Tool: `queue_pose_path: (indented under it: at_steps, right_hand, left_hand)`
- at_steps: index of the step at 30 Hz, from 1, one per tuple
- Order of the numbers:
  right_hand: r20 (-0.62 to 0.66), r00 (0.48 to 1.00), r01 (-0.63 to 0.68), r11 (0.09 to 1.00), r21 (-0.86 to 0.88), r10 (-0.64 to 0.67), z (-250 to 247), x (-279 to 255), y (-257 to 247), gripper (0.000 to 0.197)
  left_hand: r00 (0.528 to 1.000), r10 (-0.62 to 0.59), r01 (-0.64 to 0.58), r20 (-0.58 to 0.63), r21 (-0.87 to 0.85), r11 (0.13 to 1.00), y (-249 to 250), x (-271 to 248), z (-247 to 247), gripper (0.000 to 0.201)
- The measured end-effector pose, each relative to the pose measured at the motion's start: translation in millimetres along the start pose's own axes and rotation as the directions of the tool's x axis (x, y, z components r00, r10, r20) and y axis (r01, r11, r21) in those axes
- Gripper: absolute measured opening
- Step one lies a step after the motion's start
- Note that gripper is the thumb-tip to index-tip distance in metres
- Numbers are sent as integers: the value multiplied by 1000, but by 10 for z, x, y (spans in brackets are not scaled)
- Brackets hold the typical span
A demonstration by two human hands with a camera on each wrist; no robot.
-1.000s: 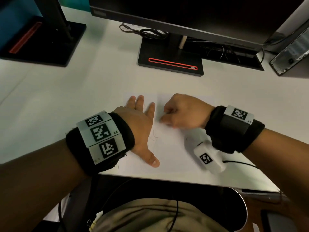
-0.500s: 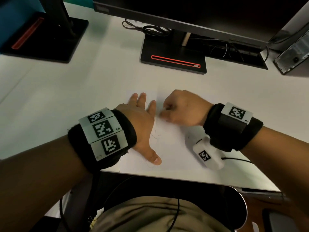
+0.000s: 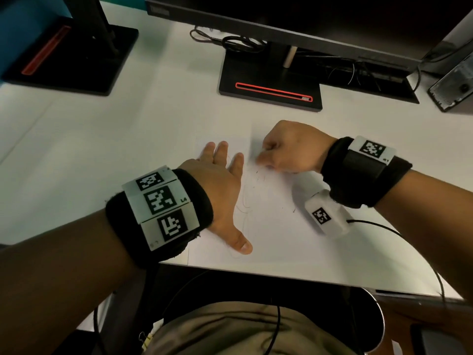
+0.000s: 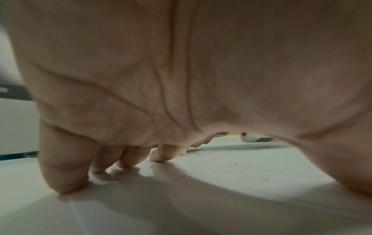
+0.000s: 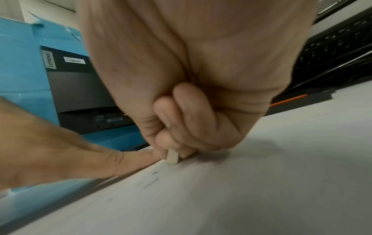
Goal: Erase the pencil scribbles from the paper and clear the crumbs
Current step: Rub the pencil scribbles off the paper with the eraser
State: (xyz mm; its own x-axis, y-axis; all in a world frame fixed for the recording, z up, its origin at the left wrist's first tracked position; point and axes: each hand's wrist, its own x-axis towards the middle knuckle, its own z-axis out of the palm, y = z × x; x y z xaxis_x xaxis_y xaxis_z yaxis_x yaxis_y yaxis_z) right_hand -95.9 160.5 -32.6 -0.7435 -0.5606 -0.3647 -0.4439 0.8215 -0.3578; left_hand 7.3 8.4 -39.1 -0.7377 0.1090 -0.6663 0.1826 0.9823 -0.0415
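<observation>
A white sheet of paper lies at the desk's near edge, with faint pencil loops and dark eraser crumbs on it. My left hand lies flat on the sheet's left part, fingers straight and pressing down. My right hand is curled just right of it and pinches a small pale eraser whose tip touches the paper. In the head view the eraser is hidden by the fingers. Loops and crumbs show in the wrist views too.
A monitor stand with a red slot stands behind the paper, a second stand at the far left. Cables lie by the monitor base. A keyboard is to the right. The desk's front edge runs just below the sheet.
The right hand with the eraser has shifted slightly away from me across the paper, and more dark crumbs show below it. The left hand stays flat on the sheet.
</observation>
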Motion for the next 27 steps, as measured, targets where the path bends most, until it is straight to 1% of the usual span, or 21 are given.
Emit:
queue_pose_path:
  at_steps: [2, 4, 5, 6, 8, 10, 11, 13, 14, 15, 17, 18, 19, 22, 23, 24, 27]
  right_hand:
    - [22, 999, 44, 998, -34, -43, 67, -49, -59, 40]
    - [90, 991, 104, 994, -23, -102, 175, -118, -135, 40]
    - [110, 990, 93, 996, -6, -92, 167, -111, -121, 40]
    - [99, 994, 56, 998, -5, -56, 122, -77, -78, 40]
    - [18, 1000, 3, 1000, -25, -2, -6, 3, -3, 42]
    - [-23, 1000, 10, 997, -82, -12, -16, 8, -8, 43]
    - [-4, 999, 39, 994, -103, -40, 26, -10, -51, 42]
    - [62, 994, 100, 991, -92, -95, 129, -52, -114, 41]
    - [79, 993, 99, 992, -79, -93, 127, -45, -112, 41]
    - [68, 995, 73, 995, -73, -68, 89, -12, -80, 42]
    - [-2, 1000, 11, 998, -63, -11, -32, 64, -13, 44]
    - [-25, 1000, -5, 997, -73, 3, -53, 80, -12, 44]
    - [-22, 1000, 0, 996, -87, -2, -36, 68, -40, 43]
    - [82, 994, 83, 994, -72, -77, 124, -9, -157, 43]
    - [101, 992, 79, 995, -56, -73, 124, -4, -156, 42]
    - [92, 995, 54, 997, -50, -49, 90, 26, -124, 42]
    - [-2, 1000, -2, 999, -51, 2, -32, 95, -47, 44]
  left_hand:
    - [1000, 4, -4, -4, -7, 1000, 2, 7, -4, 164]
    - [1000, 5, -6, -10, -8, 1000, -1, 17, -3, 163]
    - [1000, 4, -4, -8, -7, 1000, -2, 15, 0, 163]
    - [1000, 4, -4, -4, -5, 1000, 2, 11, 3, 163]
    - [1000, 1, -1, -1, -2, 1000, 2, 8, 3, 164]
    - [1000, 4, -4, -5, -4, 1000, 6, 9, 2, 164]
    - [1000, 3, -3, -11, -5, 1000, 3, 10, 2, 164]
    - [1000, 1, -2, -17, -8, 1000, 2, 11, 9, 163]
    - [1000, 0, 0, -20, -10, 1000, 1, 10, 9, 163]
    - [1000, 1, -1, -20, -11, 1000, 1, 5, 13, 163]
    - [1000, 5, -5, -24, -8, 1000, 1, 5, 12, 164]
    - [1000, 5, -5, -24, -9, 1000, -3, 3, 11, 164]
    - [1000, 7, -7, -25, -9, 1000, -1, 5, 8, 164]
    - [1000, 4, -4, -20, -10, 1000, 1, 15, 2, 163]
    - [1000, 1, -2, -18, -10, 1000, -1, 16, -1, 163]
    - [1000, 2, -2, -15, -9, 1000, 1, 8, 2, 163]
    - [1000, 3, -3, -23, -12, 1000, -1, -18, 9, 164]
